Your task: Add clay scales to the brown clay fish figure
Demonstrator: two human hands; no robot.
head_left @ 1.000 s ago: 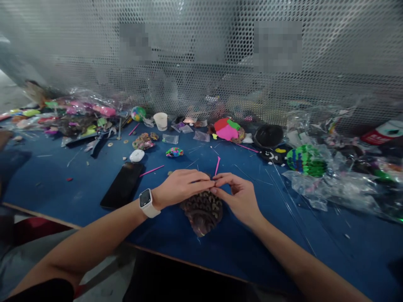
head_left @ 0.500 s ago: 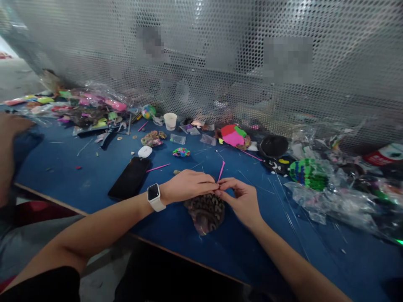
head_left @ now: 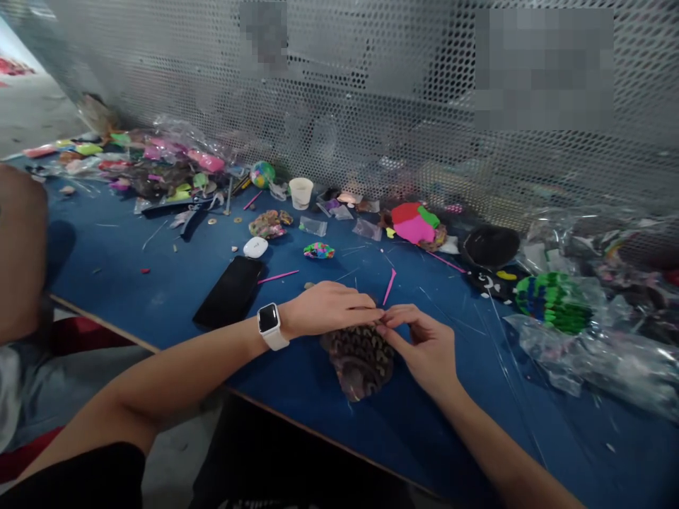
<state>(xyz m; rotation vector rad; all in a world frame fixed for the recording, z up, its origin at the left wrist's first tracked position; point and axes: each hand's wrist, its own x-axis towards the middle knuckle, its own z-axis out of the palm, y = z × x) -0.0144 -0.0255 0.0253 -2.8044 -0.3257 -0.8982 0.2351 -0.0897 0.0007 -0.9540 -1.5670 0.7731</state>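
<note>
A dark brown, patterned piece (head_left: pixel 363 364) with rows of small curved marks lies on the blue table near its front edge. My left hand (head_left: pixel 332 309), with a white watch on the wrist, rests over its upper part, fingers together and pointing right. My right hand (head_left: pixel 421 343) is at the piece's upper right, thumb and index finger pinched beside my left fingertips; what they pinch is too small to make out. A pink stick (head_left: pixel 390 286) lies just beyond the fingertips. The piece's top edge is hidden under my left hand.
A black phone (head_left: pixel 229 293), white case (head_left: pixel 255 247) and pink stick (head_left: pixel 279 276) lie left. Behind are a paper cup (head_left: pixel 300 193) and a red-pink-green lump (head_left: pixel 414 223). Plastic wrap (head_left: pixel 594 353) covers the right; another person's arm (head_left: pixel 21 254) is far left.
The view has shifted, so the table's items appear farther right. My hands keep nearly the same pose over the dark piece. The other person's arm at the far left has moved.
</note>
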